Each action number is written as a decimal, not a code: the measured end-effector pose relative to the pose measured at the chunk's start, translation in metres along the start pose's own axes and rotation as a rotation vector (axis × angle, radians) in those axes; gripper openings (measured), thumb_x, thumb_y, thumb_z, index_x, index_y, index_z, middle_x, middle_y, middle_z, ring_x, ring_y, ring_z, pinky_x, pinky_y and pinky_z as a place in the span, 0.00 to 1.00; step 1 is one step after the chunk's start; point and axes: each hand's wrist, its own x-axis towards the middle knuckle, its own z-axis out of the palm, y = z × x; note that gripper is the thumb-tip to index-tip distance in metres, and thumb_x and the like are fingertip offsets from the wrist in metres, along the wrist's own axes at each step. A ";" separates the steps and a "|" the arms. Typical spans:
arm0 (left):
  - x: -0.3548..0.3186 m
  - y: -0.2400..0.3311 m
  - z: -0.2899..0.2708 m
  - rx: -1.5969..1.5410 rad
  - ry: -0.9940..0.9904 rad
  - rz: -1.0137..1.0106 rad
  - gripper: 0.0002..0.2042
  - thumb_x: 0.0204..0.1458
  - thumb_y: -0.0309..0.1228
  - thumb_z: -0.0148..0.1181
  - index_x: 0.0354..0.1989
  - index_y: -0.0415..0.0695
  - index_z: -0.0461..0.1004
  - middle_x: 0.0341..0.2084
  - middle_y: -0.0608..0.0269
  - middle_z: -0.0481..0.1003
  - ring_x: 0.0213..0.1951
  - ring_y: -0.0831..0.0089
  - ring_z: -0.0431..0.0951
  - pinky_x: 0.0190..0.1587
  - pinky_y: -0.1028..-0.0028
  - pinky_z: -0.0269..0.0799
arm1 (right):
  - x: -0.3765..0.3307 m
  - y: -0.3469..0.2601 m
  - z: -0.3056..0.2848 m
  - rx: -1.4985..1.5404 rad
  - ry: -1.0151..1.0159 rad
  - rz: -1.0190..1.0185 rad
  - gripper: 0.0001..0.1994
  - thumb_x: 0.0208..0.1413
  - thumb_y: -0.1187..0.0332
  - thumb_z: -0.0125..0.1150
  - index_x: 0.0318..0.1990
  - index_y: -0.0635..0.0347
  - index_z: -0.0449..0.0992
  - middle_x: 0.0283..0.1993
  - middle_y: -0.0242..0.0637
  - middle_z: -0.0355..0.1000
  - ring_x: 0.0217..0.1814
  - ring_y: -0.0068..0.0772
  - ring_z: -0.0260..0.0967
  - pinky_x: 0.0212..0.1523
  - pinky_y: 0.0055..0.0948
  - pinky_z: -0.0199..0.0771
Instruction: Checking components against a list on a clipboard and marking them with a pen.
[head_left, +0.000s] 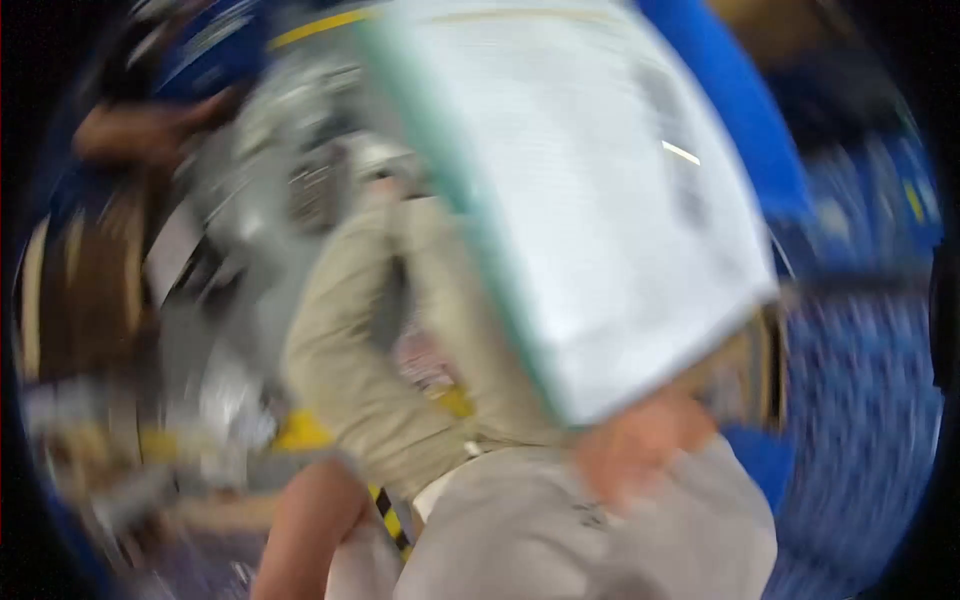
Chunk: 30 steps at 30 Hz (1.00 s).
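A large white package (600, 200) with a green edge fills the upper middle and right of the head view, tilted and close to me. My right hand (640, 450) is at its lower corner and appears closed on it, though motion blurs the fingers. My bent left arm enters at the lower left; its hand is out of view. Beneath the package show my beige trousers and light grey shirt.
Another person's arm (140, 135) reaches in at the upper left. A brown carton (85, 285) stands at the left on the grey floor, near blurred clear wrapping (235, 400). Yellow floor markings (300, 432) and a blue patterned surface (860, 420) at right also show.
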 end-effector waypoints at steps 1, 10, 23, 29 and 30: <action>-0.016 -0.022 0.003 -0.078 0.029 -0.106 0.07 0.47 0.27 0.47 0.35 0.42 0.69 0.26 0.65 0.66 0.32 0.77 0.65 0.36 0.76 0.61 | 0.020 0.026 -0.020 -0.361 -0.018 0.028 0.14 0.56 0.57 0.51 0.37 0.59 0.74 0.41 0.37 0.73 0.45 0.33 0.69 0.46 0.37 0.67; -0.102 -0.063 0.027 -0.333 0.075 -0.516 0.06 0.46 0.26 0.47 0.33 0.42 0.69 0.26 0.65 0.66 0.32 0.77 0.65 0.36 0.76 0.62 | 0.096 0.156 -0.054 -1.195 0.391 0.253 0.09 0.51 0.64 0.50 0.32 0.58 0.73 0.28 0.43 0.72 0.34 0.48 0.69 0.34 0.44 0.68; -0.082 -0.050 0.012 -0.368 -0.031 -0.315 0.05 0.46 0.25 0.47 0.30 0.42 0.69 0.24 0.65 0.66 0.31 0.76 0.65 0.36 0.75 0.62 | 0.090 0.189 -0.066 -1.339 0.322 0.547 0.09 0.42 0.66 0.51 0.30 0.60 0.74 0.28 0.49 0.72 0.34 0.53 0.70 0.35 0.48 0.69; -0.091 -0.063 0.007 -0.425 -0.030 -0.194 0.05 0.45 0.25 0.47 0.29 0.42 0.69 0.24 0.65 0.66 0.31 0.76 0.65 0.36 0.75 0.62 | 0.081 0.185 -0.064 -1.312 0.306 0.572 0.09 0.40 0.67 0.53 0.29 0.61 0.73 0.27 0.49 0.71 0.33 0.54 0.69 0.35 0.48 0.68; -0.090 -0.064 0.010 -0.432 -0.037 -0.169 0.05 0.45 0.25 0.47 0.29 0.42 0.69 0.24 0.65 0.66 0.31 0.76 0.65 0.36 0.75 0.62 | 0.085 0.184 -0.064 -1.300 0.305 0.560 0.09 0.39 0.67 0.53 0.29 0.61 0.73 0.27 0.49 0.71 0.33 0.54 0.69 0.35 0.48 0.68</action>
